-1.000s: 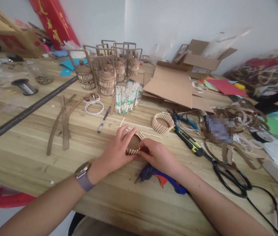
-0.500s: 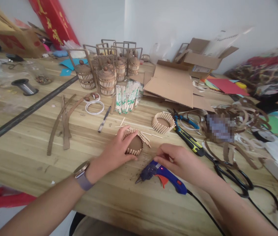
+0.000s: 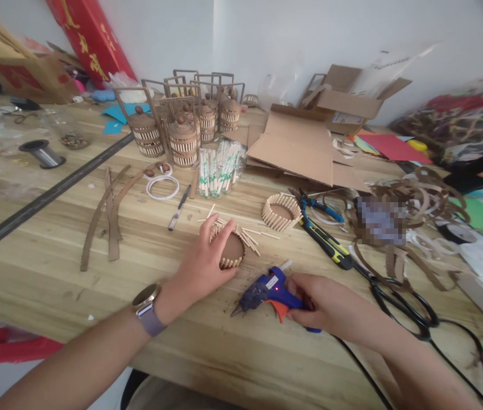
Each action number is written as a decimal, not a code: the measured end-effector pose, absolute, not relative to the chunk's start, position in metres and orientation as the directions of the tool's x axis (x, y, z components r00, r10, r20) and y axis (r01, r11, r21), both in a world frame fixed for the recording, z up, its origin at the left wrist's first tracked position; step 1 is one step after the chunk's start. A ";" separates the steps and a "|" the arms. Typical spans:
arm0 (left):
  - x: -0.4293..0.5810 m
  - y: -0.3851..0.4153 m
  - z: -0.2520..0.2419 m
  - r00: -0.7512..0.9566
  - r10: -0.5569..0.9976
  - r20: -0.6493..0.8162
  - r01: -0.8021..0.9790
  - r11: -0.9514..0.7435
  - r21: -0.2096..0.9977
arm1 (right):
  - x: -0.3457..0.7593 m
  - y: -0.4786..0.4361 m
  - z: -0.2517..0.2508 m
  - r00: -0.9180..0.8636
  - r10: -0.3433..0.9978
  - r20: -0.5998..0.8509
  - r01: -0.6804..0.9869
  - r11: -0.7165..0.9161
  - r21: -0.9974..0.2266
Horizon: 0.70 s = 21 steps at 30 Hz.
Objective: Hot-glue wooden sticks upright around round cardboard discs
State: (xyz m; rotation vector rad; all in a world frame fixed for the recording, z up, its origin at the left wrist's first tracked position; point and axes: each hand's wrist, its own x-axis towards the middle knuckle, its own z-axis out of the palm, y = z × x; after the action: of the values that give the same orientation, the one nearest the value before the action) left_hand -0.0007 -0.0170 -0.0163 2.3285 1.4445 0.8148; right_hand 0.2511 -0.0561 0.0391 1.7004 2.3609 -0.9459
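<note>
My left hand [image 3: 196,265] curves around the left side of a round cardboard base [image 3: 233,250] edged with short wooden sticks, thumb at its near rim and fingers over its far rim. My right hand [image 3: 322,302] is closed on the handle of a blue hot glue gun [image 3: 273,287] with an orange trigger. A small red light glows on the gun, and its nozzle points left, low over the table. Loose wooden sticks [image 3: 252,236] lie just behind the base. Farther right sits a second base ringed with upright sticks [image 3: 281,212].
Pliers [image 3: 316,206], a yellow-black utility knife [image 3: 329,245] and black-handled scissors [image 3: 403,307] lie to the right beside tangled brown strips [image 3: 420,199]. Lidded stick-walled pots [image 3: 184,142], wrapped stick bundles [image 3: 219,168] and flattened cardboard [image 3: 294,145] stand or lie behind. A pen [image 3: 179,208] lies left of centre.
My right hand has moved from above the glue gun's body down to its handle and closed around it. My left hand stays at the round base.
</note>
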 end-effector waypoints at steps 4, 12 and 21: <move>-0.002 -0.016 -0.017 0.342 0.884 0.319 0.718 -0.465 0.518 | 0.261 -0.052 0.038 -0.409 0.839 -0.358 0.771 0.108 -0.627; -0.003 -0.017 -0.018 0.334 0.888 0.316 0.710 -0.458 0.535 | 0.277 -0.053 0.015 -0.231 0.936 -0.266 0.407 -0.155 -0.900; -0.004 -0.016 -0.018 0.335 0.886 0.320 0.705 -0.461 0.538 | 0.255 -0.049 0.008 -0.128 0.934 -0.335 0.227 -0.301 -0.926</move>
State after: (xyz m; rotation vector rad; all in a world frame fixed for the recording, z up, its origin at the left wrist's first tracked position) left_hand -0.0043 -0.0164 -0.0183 2.3013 1.4213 0.8435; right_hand 0.2551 -0.0490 0.0076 2.3129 1.9939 -2.2335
